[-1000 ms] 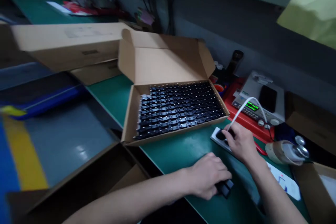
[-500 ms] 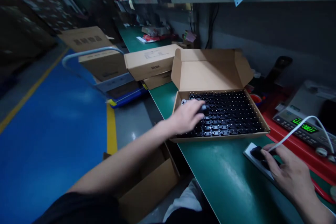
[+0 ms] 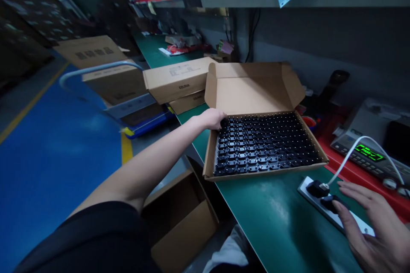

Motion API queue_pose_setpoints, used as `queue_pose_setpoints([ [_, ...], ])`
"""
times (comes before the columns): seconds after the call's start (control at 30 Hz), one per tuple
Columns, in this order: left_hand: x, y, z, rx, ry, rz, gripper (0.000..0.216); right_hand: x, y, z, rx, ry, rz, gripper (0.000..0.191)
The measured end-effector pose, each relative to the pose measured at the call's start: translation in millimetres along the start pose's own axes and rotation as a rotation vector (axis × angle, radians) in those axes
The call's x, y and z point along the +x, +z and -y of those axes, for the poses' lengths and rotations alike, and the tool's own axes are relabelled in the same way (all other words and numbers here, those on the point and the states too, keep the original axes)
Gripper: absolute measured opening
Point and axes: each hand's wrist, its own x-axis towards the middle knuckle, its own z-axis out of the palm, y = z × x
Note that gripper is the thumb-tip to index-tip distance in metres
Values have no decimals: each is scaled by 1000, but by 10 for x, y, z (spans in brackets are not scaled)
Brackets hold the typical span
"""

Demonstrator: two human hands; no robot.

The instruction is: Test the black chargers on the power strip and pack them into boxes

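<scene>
An open cardboard box point(image 3: 209, 153) on the green bench holds rows of small black adapters point(image 3: 265, 145). My left hand point(image 3: 213, 118) reaches to the box's far left corner, fingers curled over the rim and touching the adapters there; what they hold, if anything, is hidden. My right hand point(image 3: 373, 222) hovers with fingers spread over a white power strip point(image 3: 336, 217). Two black plugs point(image 3: 322, 194) sit in the strip, one with a white cable point(image 3: 358, 147).
A grey tester with a green display point(image 3: 368, 151) stands on a red tray at right. Closed cardboard boxes point(image 3: 176, 79) lie behind the open one. A cart with boxes point(image 3: 109, 81) stands on the blue floor; an open carton point(image 3: 182, 217) sits below the bench edge.
My left hand moved from the tray's left rows to the box's far left corner. My right hand lifted off the plug and opened, drawing back toward me.
</scene>
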Motion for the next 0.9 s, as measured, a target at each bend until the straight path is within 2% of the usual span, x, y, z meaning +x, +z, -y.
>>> queue_pose_setpoints([
  [0.13, -42, -54, 136, -151, 39, 34, 63, 230, 89, 232, 2, -107, 58, 21],
  [0.23, -112, -41, 209, -316, 65, 13, 64, 415, 239, 270, -20, -178, 94, 22],
  [0.33, -212, 45, 230, -456, 66, -99, 60, 587, 455, 194, -130, -200, 185, 25],
  [0.43, -310, 168, 228, -570, 20, -266, 57, 753, 687, 71, -330, -160, 330, 33],
  [0.5, -323, 253, 233, -642, -77, -447, 49, 871, 810, 4, -479, -103, 429, 38],
  [0.63, -151, 396, 250, -763, -414, -829, 27, 1116, 931, -72, -656, 74, 597, 48],
  [0.77, 72, 453, 236, -851, -652, -1020, 15, 1280, 962, -156, -671, 241, 686, 69],
  [0.83, 123, 443, 217, -885, -710, -1097, 14, 1317, 977, -219, -654, 304, 717, 74],
  [0.9, 137, 414, 206, -934, -724, -1122, 19, 1335, 993, -286, -638, 346, 740, 77],
])
